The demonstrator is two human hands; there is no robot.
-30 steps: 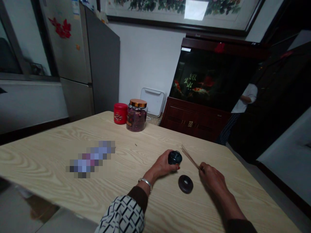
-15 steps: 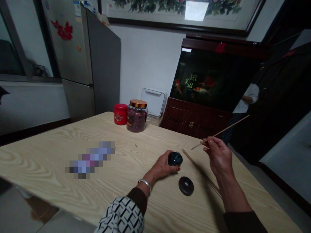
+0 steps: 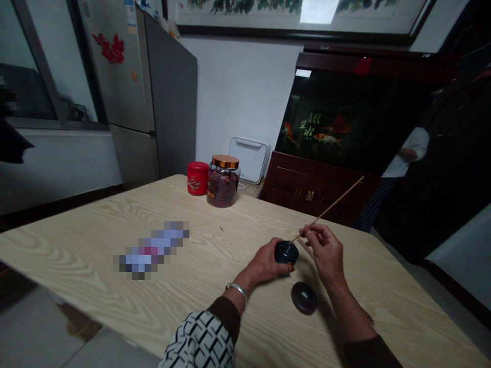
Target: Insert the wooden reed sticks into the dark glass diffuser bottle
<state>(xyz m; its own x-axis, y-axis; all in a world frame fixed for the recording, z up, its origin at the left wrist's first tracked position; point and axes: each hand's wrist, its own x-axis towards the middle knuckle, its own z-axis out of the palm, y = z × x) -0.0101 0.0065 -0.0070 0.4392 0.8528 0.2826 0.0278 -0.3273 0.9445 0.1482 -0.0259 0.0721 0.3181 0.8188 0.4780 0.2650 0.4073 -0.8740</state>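
My left hand is closed around a small dark glossy jar on the table. Between the fingertips of my right hand is a long thin wooden stick, slanting up to the right. Its lower end is at the mouth of the jar; how far inside it reaches I cannot tell. A dark brown disc with a pale centre lies in front of the jar, touched by neither hand. More thin sticks lie on the table, mostly hidden behind my right hand and forearm.
A red canister and a clear jar with a copper-coloured lid stand at the table's far edge. On the left of the wooden table lies a blurred-out item. Beyond are a fridge, a fish tank and a person.
My right hand has moved left and down, bringing the stick's lower end to the jar's mouth. My left hand keeps its hold on the jar. The whole view has shifted slightly.
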